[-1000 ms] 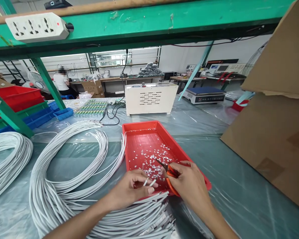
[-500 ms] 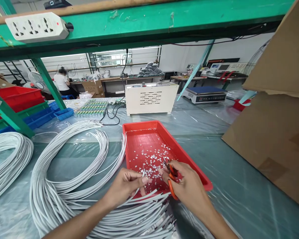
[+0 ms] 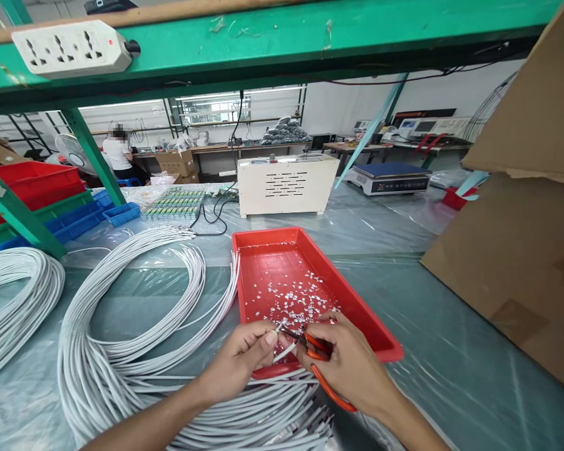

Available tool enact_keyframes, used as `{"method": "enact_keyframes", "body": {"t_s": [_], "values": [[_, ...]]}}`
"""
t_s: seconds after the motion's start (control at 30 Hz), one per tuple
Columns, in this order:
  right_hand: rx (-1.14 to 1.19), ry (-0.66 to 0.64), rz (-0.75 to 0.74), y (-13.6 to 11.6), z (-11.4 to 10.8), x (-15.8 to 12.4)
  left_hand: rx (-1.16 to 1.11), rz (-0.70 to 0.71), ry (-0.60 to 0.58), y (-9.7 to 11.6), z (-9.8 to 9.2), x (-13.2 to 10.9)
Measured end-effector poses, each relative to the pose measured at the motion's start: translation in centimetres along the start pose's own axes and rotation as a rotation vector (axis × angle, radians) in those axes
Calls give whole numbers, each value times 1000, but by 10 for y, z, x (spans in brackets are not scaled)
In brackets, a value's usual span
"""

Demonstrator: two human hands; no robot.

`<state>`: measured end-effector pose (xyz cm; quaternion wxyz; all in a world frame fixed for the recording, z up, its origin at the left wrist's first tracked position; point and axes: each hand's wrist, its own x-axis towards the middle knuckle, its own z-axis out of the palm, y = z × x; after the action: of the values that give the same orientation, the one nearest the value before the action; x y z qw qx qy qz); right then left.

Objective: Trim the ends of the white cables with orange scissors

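My left hand [image 3: 246, 356] pinches the end of a white cable [image 3: 285, 352] between thumb and fingers, over the near edge of a red tray [image 3: 357, 304]. In my right hand [image 3: 345, 360] is a pair of orange-handled cutters [image 3: 317, 351], its dark tips pointing left at the cable end by my left fingertips. Whether the blades touch the cable I cannot tell. Small white scraps [image 3: 295, 297] lie scattered across the tray's bottom. Below my hands spreads a thick bundle of white cables [image 3: 244, 416], partly covered by my left forearm.
Coiled white cables [image 3: 82, 326] lie to the left, with another coil [image 3: 23, 300] beyond. Behind the tray stands a cream metal box [image 3: 286, 188], and a scale [image 3: 389, 178] sits further right. Cardboard [image 3: 507, 282] rises on the right. A green beam [image 3: 272, 44] crosses overhead.
My right hand has brought the cutters left and slightly down, so their tips are now at the cable end. My left hand stays nearly in place, still pinching.
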<state>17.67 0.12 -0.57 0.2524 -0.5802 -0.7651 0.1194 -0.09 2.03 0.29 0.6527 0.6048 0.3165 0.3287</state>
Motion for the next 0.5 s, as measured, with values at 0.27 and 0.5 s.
{"method": "enact_keyframes", "body": {"t_s": [0.27,0.5], "values": [[20,-14,-11,-1,1,1,13,3,-65,-3,0,-2],[7,-18,-18,-1,-1,0,20,2,-72,-2,-1,-2]]}}
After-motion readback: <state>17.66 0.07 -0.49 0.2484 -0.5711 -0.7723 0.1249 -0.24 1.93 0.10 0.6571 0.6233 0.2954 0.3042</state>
